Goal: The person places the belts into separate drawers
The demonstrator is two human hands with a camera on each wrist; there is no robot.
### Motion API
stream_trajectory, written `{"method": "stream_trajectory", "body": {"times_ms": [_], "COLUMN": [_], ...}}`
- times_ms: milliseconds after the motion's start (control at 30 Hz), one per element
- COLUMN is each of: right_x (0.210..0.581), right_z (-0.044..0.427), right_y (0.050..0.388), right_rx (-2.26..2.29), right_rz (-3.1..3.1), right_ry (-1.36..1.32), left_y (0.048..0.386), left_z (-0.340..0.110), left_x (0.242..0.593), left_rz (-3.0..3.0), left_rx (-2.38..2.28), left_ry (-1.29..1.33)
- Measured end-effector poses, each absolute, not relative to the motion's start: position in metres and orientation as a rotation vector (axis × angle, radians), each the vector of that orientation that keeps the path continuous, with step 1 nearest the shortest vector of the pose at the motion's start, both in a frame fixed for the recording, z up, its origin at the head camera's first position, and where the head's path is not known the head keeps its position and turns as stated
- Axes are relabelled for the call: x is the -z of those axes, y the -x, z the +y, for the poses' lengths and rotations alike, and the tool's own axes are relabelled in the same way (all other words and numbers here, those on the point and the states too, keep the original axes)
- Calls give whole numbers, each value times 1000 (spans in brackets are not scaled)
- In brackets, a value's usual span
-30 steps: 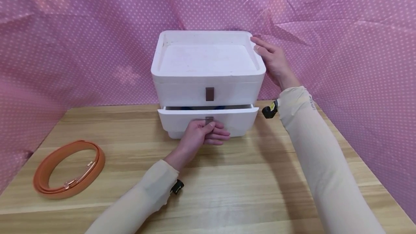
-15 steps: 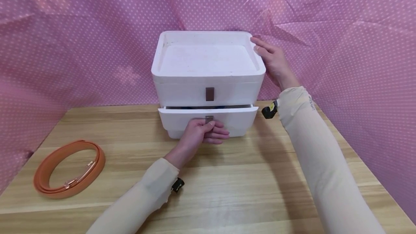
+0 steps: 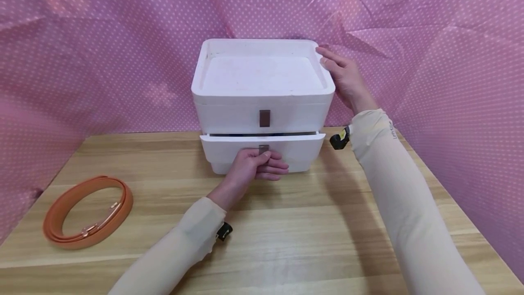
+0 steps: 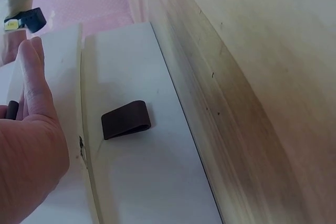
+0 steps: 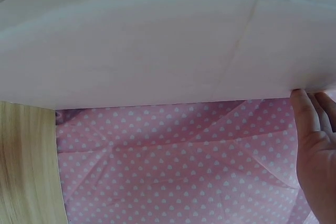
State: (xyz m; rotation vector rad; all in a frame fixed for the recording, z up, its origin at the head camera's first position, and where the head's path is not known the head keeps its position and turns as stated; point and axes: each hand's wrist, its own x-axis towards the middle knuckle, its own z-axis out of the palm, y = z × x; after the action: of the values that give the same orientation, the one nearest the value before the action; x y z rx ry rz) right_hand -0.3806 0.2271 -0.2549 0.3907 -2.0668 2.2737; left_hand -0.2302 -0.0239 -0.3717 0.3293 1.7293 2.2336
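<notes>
A white drawer unit [image 3: 262, 76] stands at the back of the table, its middle drawer [image 3: 221, 147] a little way out. My left hand [image 3: 249, 165] is at that drawer's brown pull tab [image 3: 264, 149], thumb and index finger pinching it, other fingers stretched out. The left wrist view shows the same tab [image 4: 12, 110] by the hand, and the bottom drawer [image 4: 136, 166] with its own tab [image 4: 126, 120]. My right hand [image 3: 344, 76] rests against the unit's right side near the top, fingers straight; the right wrist view shows fingertips touching the white side.
A coiled orange belt [image 3: 118, 213] with a metal buckle lies on the left of the wooden table [image 3: 278, 245]. The unit's top drawer [image 3: 229, 117] is pushed in. Pink dotted cloth [image 3: 123, 35] hangs behind and at both sides.
The middle drawer has slid slightly inward and its gap has narrowed. My left hand has moved slightly forward with it; the right hand has stayed in place.
</notes>
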Motion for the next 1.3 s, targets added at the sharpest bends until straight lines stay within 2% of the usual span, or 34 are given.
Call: {"method": "stream_trajectory", "body": {"times_ms": [733, 1300], "right_x": [254, 258], "right_z": [226, 226], "right_y": [387, 388], "right_rx": [-2332, -2318], "right_rz": [-2009, -1987], "right_ry": [-362, -447], "left_y": [234, 238], "left_z": [-25, -24], "left_x": [370, 373], "left_rz": [1731, 1733], "left_rx": [-2231, -2247], "left_ry": [-316, -306]}}
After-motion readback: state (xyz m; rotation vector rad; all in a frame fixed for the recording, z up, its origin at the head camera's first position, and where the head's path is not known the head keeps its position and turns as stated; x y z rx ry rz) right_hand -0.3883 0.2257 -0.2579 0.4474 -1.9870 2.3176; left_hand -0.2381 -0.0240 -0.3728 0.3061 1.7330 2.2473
